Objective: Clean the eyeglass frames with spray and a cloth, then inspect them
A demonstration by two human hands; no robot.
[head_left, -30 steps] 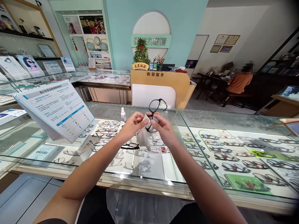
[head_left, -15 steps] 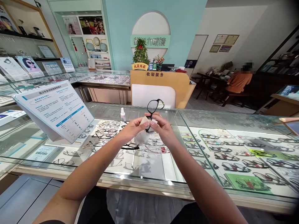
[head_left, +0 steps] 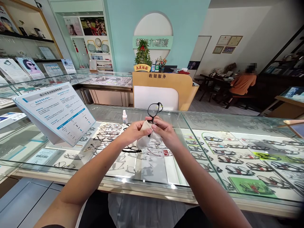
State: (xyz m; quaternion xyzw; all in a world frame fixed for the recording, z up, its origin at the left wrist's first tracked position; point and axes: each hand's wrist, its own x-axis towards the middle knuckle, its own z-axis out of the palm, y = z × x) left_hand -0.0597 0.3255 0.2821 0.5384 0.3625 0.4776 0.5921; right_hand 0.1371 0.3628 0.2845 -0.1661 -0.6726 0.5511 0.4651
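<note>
Above a glass display counter [head_left: 204, 122], both my hands meet around a pair of black-framed glasses [head_left: 154, 110]. One lens sticks up above my fingers. My left hand [head_left: 134, 130] pinches a white cleaning cloth [head_left: 145, 138] against the lower lens. My right hand [head_left: 163, 130] is closed on the frame and the cloth from the other side. A second black pair [head_left: 131, 148] lies on the glass just below my left hand. A small white spray bottle [head_left: 124, 117] stands on the counter to the left of my hands.
A slanted white information board [head_left: 55, 110] stands on the counter at the left. Several rows of frames lie inside the case under the glass. A wooden cashier desk [head_left: 163, 88] with a potted plant [head_left: 143, 55] is behind. A person in an orange shirt [head_left: 243, 84] sits at the far right.
The glasses have tilted and sunk slightly, the upper lens moving left. My fingers have closed tighter on the cloth, which is more bunched and hangs less below my hands.
</note>
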